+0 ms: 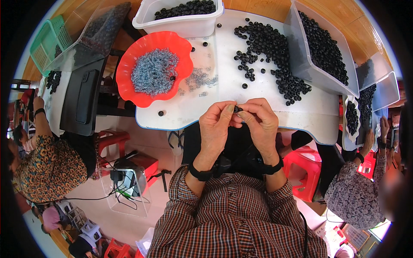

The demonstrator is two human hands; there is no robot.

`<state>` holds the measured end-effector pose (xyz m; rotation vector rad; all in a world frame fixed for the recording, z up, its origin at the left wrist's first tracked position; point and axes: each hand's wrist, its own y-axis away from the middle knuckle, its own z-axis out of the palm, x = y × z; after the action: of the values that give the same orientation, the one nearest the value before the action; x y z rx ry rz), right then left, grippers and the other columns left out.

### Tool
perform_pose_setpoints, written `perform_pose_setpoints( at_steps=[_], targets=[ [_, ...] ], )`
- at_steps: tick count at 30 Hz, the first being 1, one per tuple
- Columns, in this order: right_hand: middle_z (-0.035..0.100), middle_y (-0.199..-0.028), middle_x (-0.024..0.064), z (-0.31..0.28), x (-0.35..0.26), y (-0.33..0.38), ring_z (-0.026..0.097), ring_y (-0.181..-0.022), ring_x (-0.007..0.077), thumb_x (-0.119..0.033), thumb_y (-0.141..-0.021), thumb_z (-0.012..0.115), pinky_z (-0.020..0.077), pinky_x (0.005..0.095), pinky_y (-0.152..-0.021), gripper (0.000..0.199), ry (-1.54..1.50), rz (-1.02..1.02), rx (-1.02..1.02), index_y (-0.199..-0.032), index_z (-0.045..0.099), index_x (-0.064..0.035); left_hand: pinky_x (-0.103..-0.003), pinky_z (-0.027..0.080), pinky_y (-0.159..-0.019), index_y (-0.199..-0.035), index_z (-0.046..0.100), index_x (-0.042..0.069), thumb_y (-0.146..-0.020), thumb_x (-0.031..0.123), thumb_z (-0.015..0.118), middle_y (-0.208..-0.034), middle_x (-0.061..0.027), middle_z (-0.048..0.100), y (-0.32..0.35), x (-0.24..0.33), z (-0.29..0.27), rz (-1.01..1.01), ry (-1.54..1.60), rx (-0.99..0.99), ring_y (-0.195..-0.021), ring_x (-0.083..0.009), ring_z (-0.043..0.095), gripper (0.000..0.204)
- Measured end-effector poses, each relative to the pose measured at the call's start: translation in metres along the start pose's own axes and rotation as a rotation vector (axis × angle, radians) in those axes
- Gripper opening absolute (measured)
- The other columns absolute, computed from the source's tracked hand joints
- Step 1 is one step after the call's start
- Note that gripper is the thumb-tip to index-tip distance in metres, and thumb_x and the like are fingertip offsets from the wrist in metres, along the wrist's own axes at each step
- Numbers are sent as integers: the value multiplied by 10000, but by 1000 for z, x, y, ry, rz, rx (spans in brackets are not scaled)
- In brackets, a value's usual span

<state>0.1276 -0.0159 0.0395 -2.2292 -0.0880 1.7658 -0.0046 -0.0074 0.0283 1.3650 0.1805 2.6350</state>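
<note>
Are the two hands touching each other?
Touching. The head view shows the left hand and right hand meeting at the fingertips, pinching a small black ring between them.

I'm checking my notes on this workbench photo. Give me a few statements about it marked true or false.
1. Both hands pinch one small black ring between them. True.
2. The red dish holds black rings. False: it holds mostly small grey metal pieces.
3. Loose black rings lie spread on the white tabletop. True.
4. The left hand rests inside the red dish. False: it meets the right hand at the table's near edge.
</note>
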Motion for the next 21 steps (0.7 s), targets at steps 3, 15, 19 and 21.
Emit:
perform_pose_setpoints(
  at_steps=[3, 15, 19, 21],
  targets=[
    [621, -930, 70, 0, -3, -1, 622, -764, 136, 34, -809, 709, 512, 246, -664, 148, 99, -42, -1, -952, 700, -2, -242, 550, -632, -1094, 635, -36, -991, 118, 559, -866, -83, 663, 0, -6, -2, -13, 10, 3, -708, -119, 638, 200],
    [601, -921, 104, 6, -1, 1, 634, -722, 202, 57, -796, 682, 531, 288, -612, 132, 262, -160, -42, -918, 654, 13, -257, 572, -704, -1110, 653, -50, -957, 106, 616, -906, -94, 698, 5, -2, -3, -58, -158, 108, -759, -137, 675, 222],
    [592, -913, 105, 8, 2, 4, 635, -719, 208, 62, -791, 676, 534, 292, -611, 130, 241, -113, -37, -909, 648, 17, -271, 595, -711, -1112, 641, -81, -928, 87, 655, -940, -122, 697, 4, 1, 1, -25, -184, 75, -789, -142, 679, 249],
    [587, -910, 105, 9, 3, 6, 641, -724, 206, 69, -795, 664, 541, 286, -624, 123, 276, -91, -36, -906, 643, 21, -267, 594, -717, -1101, 642, -91, -905, 87, 686, -950, -120, 698, 3, 1, 0, -54, -215, 70, -791, -141, 677, 269]
  ],
)
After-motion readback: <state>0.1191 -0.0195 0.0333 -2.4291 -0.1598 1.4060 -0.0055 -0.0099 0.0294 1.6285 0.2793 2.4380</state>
